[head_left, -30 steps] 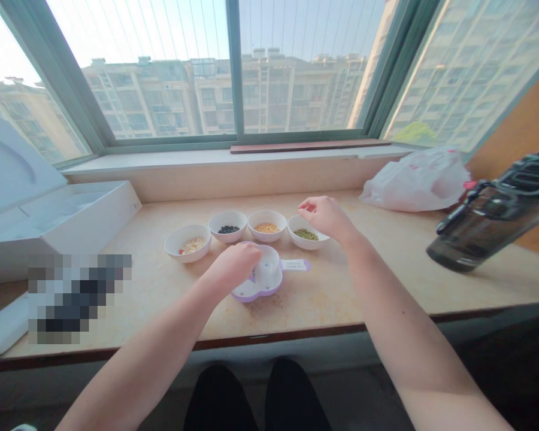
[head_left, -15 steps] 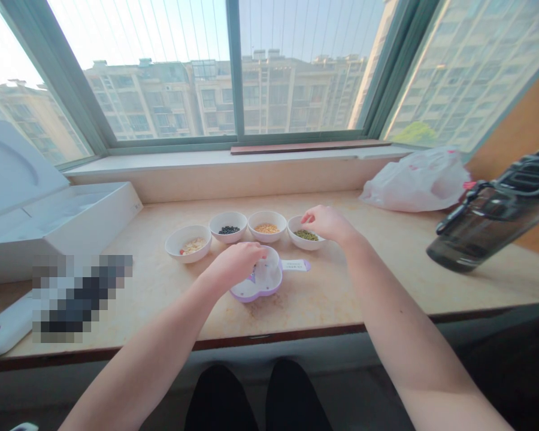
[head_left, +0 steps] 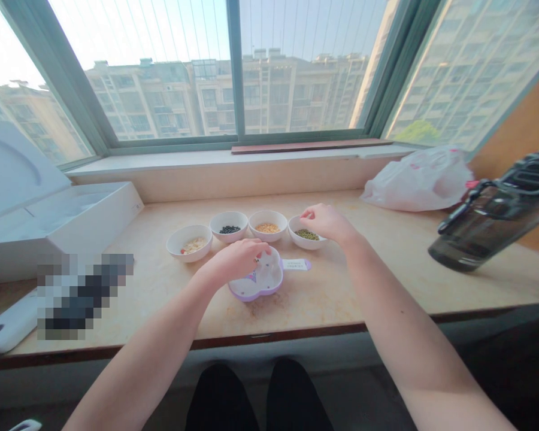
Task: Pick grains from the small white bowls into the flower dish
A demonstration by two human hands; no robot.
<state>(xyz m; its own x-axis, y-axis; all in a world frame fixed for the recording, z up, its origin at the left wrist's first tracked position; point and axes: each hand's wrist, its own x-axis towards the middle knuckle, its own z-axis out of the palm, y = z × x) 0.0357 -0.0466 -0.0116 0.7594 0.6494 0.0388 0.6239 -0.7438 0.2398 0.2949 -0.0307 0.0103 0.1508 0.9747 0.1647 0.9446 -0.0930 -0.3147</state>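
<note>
The left hand [head_left: 236,261] is bunching its fingers together, the fingertips pinching at something too small to make out just over the rim of a white, lilac-edged divided dish [head_left: 263,276]; the dish is lying flat on the stone bench [head_left: 336,293], its labelled handle [head_left: 295,264] pointing right. The right hand [head_left: 326,223] is hovering with thumb and fingertips pressed together just above a white bowl of mung beans [head_left: 306,235]; I cannot tell whether it is pinching any beans. Three more white bowls are standing in an arc beside it: a bowl of yellow grains [head_left: 268,226], a bowl of black beans [head_left: 230,227] and a bowl of pale flakes [head_left: 189,243]; all four are sitting close together, just behind the dish. Open bench is stretching between the dish and the front edge [head_left: 269,335], and a wider stretch is lying to the right, up to a dark tilted bottle [head_left: 489,227] and a crumpled plastic bag [head_left: 417,181]; on the left, a white box [head_left: 67,224] is closing off the room, with a pixelated patch [head_left: 85,296] in front of it.
</note>
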